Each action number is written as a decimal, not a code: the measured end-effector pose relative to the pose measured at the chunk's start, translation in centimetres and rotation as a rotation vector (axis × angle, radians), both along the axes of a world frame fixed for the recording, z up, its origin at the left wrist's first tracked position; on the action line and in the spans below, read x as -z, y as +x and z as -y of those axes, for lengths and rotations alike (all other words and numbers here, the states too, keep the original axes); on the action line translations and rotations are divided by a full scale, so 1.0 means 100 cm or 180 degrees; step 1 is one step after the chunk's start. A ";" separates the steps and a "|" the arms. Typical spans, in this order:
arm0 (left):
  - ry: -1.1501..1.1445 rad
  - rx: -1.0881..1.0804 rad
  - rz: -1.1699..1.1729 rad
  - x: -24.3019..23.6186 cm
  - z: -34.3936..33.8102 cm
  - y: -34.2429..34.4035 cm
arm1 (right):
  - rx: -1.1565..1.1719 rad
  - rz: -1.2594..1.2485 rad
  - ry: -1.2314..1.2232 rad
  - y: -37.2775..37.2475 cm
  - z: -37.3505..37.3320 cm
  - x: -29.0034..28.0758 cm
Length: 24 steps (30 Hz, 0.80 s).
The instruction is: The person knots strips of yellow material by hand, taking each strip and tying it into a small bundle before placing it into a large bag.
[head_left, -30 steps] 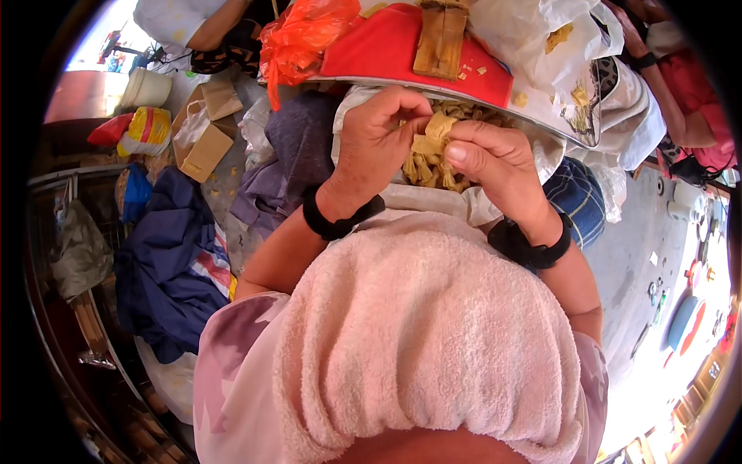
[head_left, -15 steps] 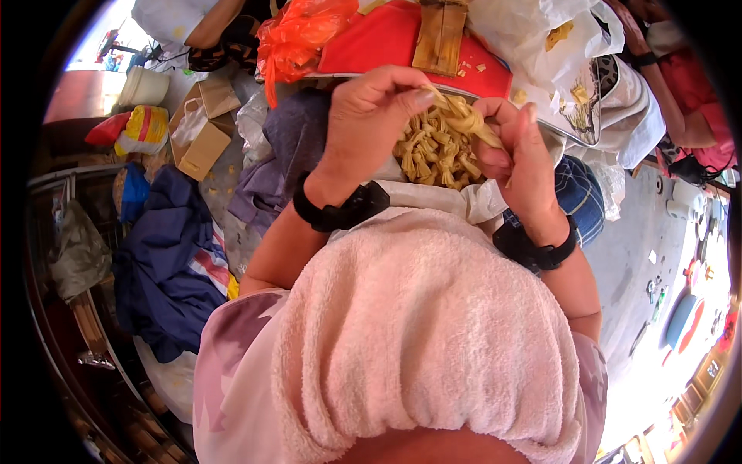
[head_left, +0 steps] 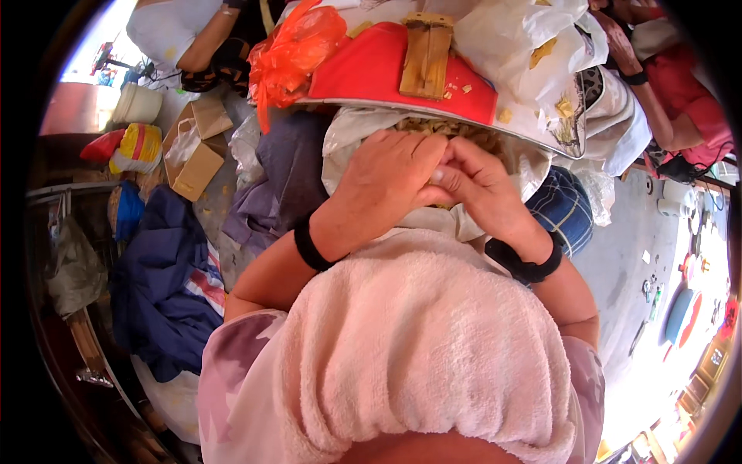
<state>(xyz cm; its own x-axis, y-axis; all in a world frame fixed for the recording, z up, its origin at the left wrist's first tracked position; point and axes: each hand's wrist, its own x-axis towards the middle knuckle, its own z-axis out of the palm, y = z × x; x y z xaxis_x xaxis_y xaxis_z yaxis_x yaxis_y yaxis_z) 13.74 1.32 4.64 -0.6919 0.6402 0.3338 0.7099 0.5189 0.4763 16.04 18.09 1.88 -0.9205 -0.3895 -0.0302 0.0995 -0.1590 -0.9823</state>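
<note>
Yellowish pieces (head_left: pixel 457 128) lie beneath and just beyond the left hand (head_left: pixel 390 176) and right hand (head_left: pixel 491 189). We see curled fingers (head_left: pixel 473 158) meeting, seemingly in close fingertip work; whether they pinch a piece, we cannot tell. The next move, we judge, calls for fine control.

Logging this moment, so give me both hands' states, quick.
Left hand: fingers curled, up against the right; anything held is hidden.
Right hand: fingers bent, up against the left; holding cannot be told.
</note>
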 end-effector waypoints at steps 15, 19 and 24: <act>-0.1240 0.1052 -0.0626 -0.057 0.056 0.004 | -0.1168 -0.1872 0.1678 0.022 -0.019 -0.061; -0.0886 0.0560 -0.0818 -0.012 0.062 -0.025 | -0.0650 -0.1762 0.1264 0.011 -0.006 -0.037; -0.0040 -0.0087 -0.0537 0.011 0.040 -0.048 | 0.0314 0.0011 0.0521 -0.026 -0.005 -0.015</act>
